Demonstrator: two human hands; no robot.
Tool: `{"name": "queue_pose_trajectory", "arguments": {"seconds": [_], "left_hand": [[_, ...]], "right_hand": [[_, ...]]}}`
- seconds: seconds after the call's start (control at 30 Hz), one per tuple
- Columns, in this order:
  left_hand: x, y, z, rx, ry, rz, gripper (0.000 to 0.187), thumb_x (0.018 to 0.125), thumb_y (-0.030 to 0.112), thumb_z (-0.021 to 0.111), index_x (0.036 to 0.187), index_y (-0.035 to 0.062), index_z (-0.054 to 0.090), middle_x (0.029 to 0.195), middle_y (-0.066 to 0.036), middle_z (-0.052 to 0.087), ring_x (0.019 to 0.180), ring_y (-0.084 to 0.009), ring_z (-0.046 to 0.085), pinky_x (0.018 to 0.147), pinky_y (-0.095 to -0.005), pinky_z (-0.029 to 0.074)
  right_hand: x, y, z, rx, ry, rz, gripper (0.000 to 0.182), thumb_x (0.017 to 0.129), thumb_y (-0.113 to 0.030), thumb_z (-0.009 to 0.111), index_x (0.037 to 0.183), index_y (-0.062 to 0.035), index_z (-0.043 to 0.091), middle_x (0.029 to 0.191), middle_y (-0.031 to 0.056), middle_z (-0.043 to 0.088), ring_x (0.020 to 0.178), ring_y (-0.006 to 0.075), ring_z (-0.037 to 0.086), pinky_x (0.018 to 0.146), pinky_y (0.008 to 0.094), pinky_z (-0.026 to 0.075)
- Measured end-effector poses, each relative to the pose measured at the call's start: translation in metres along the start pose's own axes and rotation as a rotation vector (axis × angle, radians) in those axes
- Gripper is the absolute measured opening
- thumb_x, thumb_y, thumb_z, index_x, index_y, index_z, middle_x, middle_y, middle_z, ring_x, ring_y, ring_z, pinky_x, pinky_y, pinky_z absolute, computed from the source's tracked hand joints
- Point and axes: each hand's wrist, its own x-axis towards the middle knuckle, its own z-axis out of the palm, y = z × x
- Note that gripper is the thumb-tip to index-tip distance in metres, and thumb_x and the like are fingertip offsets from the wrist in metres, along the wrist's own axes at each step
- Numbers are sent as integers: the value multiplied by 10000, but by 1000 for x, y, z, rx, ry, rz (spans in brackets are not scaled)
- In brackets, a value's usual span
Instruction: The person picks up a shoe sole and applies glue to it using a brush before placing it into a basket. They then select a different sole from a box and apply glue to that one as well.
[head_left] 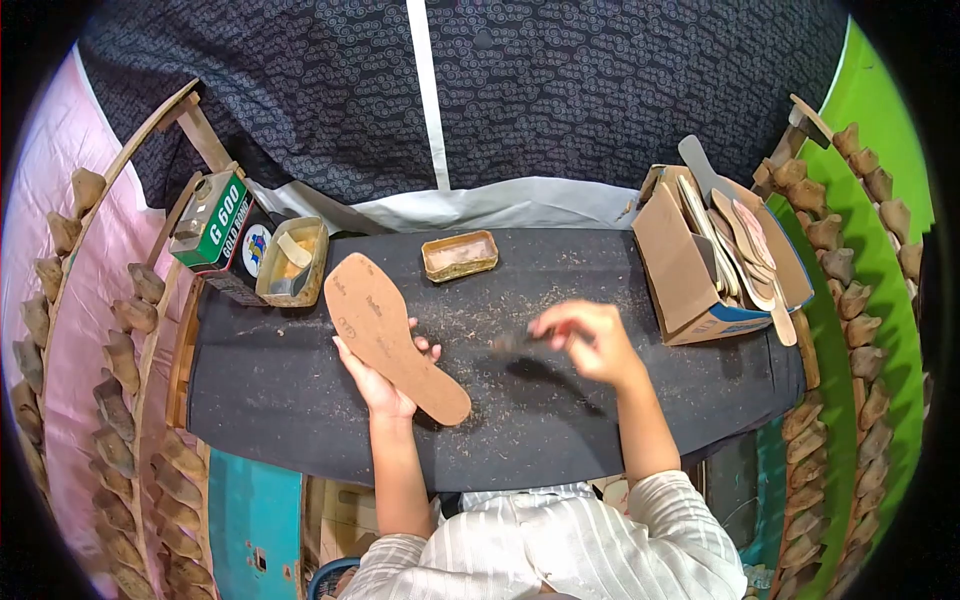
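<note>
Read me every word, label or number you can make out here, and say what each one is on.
"G 600": green adhesive tin at the table's left end.
"GOLD BOND", less surely: same tin, smaller print.
Round blue-and-white badge below the tin: too small to read.
Stamped marks on the tan shoe insole in the left hand: too blurred.

A single head-worn fisheye camera looks steeply down and forward from close above the dark counter point(560, 270), its curved frame taking in the wearer's striped sleeves and racks at both sides.
</note>
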Motion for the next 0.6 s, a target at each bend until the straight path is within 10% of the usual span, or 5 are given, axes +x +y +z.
{"name": "queue_pose_trajectory", "arguments": {"seconds": [0.2, 0.6], "left_hand": [[-12, -6, -7, 9, 22, -65, 757, 842, 705, 225, 1186, 82, 483, 978, -111, 582, 700, -246, 578, 684, -482, 506], [-24, -4, -27, -27, 1, -137, 778, 835, 708, 228, 1225, 77, 464, 990, -142, 571, 702, -262, 584, 684, -501, 509]], "right_hand": [[56, 52, 28, 62, 295, 22, 251, 806, 120, 429, 964, 13, 591, 963, 71, 641, 852, 112, 612, 756, 238, 495], [112, 139, 82, 10, 223, 108, 163, 855, -29, 544, 1017, -28, 561, 989, 89, 644, 911, 189, 625, 808, 302, 487]]}}
